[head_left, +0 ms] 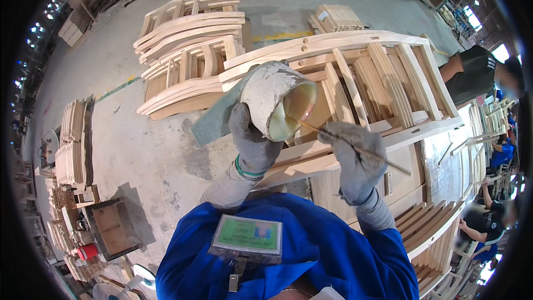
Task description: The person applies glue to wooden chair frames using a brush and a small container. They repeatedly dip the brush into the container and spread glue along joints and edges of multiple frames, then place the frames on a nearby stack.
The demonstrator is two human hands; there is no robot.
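Observation:
My left hand [252, 140], in a grey work glove, is closed round a whitish, crusted pot [265, 91]. The pot is tilted so its mouth faces right, and pale yellowish glue or paint coats its inside. In my gloved right hand [358, 155] is a thin wooden stick [394, 165]. Its far end reaches into the pot's mouth; what is on that end I cannot make out. Beneath both hands lies a pale wooden frame [383, 41] with curved rails and several slats. A grey-green board [216, 116] shows behind the pot.
Stacked curved wooden frames [191, 50] stand at the far left of the work. A bundle of wooden pieces [338, 18] sits beyond. More slatted parts [427, 233] are at the near right. An open box [114, 225] and a red container [87, 251] lie left. People [483, 75] are at the right.

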